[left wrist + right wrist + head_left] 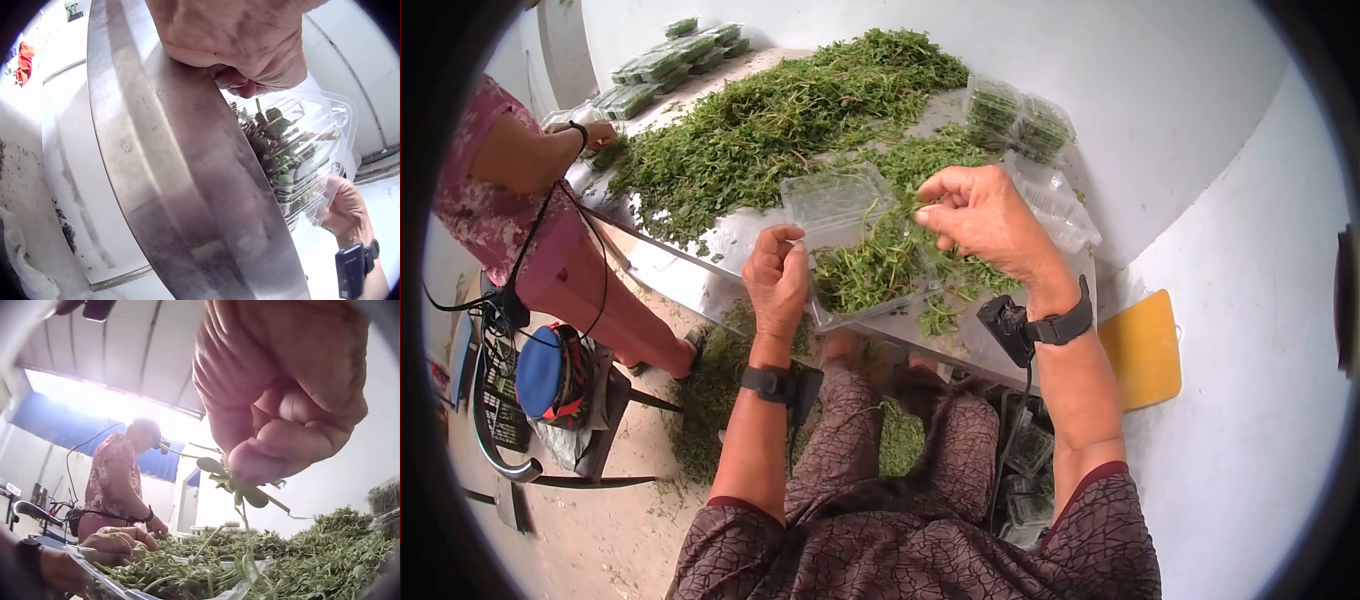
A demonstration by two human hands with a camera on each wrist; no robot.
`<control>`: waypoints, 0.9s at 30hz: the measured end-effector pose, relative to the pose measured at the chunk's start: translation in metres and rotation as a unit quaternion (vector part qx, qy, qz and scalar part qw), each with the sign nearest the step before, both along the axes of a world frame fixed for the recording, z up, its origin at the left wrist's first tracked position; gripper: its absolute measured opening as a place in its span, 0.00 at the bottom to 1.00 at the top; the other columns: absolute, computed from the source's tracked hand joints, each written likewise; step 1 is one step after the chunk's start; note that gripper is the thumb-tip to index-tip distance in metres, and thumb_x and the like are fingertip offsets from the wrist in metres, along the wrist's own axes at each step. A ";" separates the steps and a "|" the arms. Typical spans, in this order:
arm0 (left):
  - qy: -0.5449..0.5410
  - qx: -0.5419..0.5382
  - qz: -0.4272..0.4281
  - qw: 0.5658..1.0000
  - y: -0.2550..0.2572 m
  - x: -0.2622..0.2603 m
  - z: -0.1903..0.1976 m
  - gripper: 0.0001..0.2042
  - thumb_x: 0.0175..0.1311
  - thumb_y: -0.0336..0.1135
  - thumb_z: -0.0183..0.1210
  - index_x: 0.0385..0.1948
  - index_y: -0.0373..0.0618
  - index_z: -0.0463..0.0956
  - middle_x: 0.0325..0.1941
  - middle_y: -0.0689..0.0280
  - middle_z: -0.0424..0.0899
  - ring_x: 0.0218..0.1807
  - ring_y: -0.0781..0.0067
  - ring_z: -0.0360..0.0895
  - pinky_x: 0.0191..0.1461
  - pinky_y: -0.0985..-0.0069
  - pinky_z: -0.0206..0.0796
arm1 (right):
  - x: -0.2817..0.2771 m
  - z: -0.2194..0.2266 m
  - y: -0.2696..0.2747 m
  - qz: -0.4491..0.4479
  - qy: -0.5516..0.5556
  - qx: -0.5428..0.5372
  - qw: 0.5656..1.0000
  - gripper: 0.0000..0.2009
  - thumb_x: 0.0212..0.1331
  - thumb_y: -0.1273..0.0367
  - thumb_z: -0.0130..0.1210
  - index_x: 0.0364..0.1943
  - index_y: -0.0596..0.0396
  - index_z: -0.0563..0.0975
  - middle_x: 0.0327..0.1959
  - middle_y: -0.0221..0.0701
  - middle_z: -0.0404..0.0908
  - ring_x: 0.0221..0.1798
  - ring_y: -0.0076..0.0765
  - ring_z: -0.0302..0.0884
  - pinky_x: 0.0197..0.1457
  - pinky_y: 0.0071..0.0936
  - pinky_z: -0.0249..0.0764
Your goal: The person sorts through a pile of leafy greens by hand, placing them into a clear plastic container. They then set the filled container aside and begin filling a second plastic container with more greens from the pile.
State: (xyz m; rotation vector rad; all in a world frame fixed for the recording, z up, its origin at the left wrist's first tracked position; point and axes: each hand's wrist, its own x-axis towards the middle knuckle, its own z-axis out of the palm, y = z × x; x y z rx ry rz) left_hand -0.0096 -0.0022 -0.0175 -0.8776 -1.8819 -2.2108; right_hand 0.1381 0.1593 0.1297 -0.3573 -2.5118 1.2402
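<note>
An open clear plastic clamshell box (830, 318), filled with leafy green sprigs (865, 275), lies at the table's near edge with its lid (825, 200) folded back. At its left side, my left hand (776, 285) has curled fingers and holds the box by the rim. My right hand (985, 220) is raised over the box's right side. Between its thumb and fingertips it pinches a small green sprig (253, 495), whose thin stem hangs toward the greens below. From beneath, the left wrist view shows the metal table edge (169, 162) and the box's ribbed wall (340, 134).
A large heap of greens (800, 120) covers the table's middle. Packed boxes (675, 60) are stacked at far left, others (1040, 125) at right beside empty ones (1055, 205). Another person (530, 190) stands left near a chair (600, 430). A yellow board (1142, 350) leans on the wall.
</note>
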 end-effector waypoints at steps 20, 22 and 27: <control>0.013 0.001 0.012 1.000 0.000 0.003 0.004 0.05 0.57 0.24 0.53 0.35 0.38 0.75 0.16 0.75 0.70 0.20 0.88 0.63 0.24 0.84 0.56 | -0.005 -0.052 0.036 -0.064 -0.193 0.300 0.932 0.15 0.42 0.73 0.57 0.38 0.54 0.82 0.29 0.45 0.81 0.36 0.50 0.80 0.42 0.40 0.75; 0.005 0.003 0.006 1.000 0.000 0.005 0.006 0.06 0.57 0.24 0.53 0.35 0.38 0.75 0.16 0.75 0.70 0.20 0.88 0.63 0.24 0.84 0.57 | -0.009 -0.061 0.046 -0.050 -0.200 0.368 0.907 0.10 0.38 0.74 0.55 0.28 0.55 0.82 0.24 0.45 0.79 0.32 0.50 0.80 0.37 0.42 0.75; 0.020 -0.007 0.013 1.000 0.000 0.001 0.002 0.06 0.57 0.25 0.52 0.35 0.38 0.75 0.17 0.75 0.71 0.20 0.88 0.63 0.24 0.84 0.56 | 0.000 -0.061 0.056 -0.086 -0.112 0.309 0.941 0.06 0.37 0.75 0.53 0.22 0.54 0.80 0.20 0.44 0.77 0.29 0.50 0.79 0.35 0.41 0.74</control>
